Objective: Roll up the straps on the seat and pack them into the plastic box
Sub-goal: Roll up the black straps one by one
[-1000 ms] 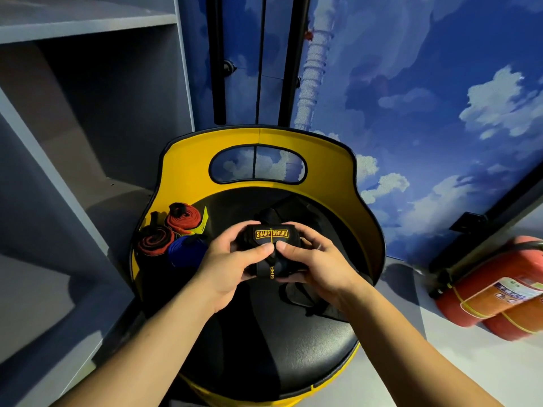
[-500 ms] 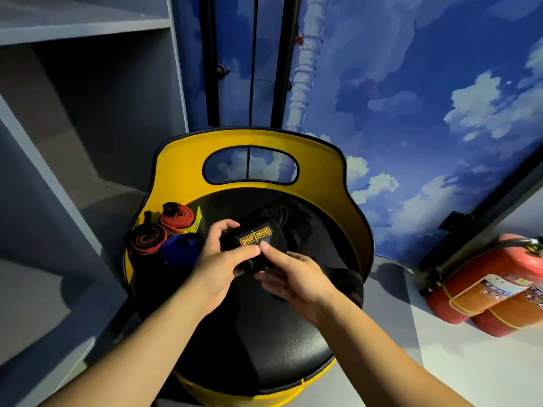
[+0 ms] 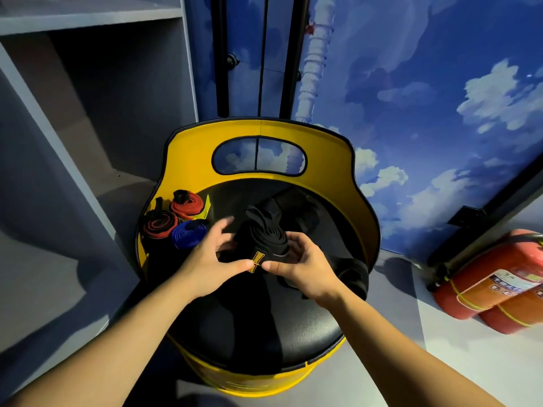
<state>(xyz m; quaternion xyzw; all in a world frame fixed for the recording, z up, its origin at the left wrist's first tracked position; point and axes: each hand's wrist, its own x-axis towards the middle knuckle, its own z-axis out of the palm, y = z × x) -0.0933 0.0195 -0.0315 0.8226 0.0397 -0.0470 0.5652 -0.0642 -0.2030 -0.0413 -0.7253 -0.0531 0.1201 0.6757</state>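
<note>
Plainly, both hands, left hand and right hand, pinched the black strap roll; soft, light webbing, likely to uncoil unless gripped across its coils.

Head-worn view, looking down
One wide camera faces forward and down, close over the yellow seat by the wall.

black strap roll | coiled, yellow label | above seat | rolled red/blue straps at seat's left
</note>
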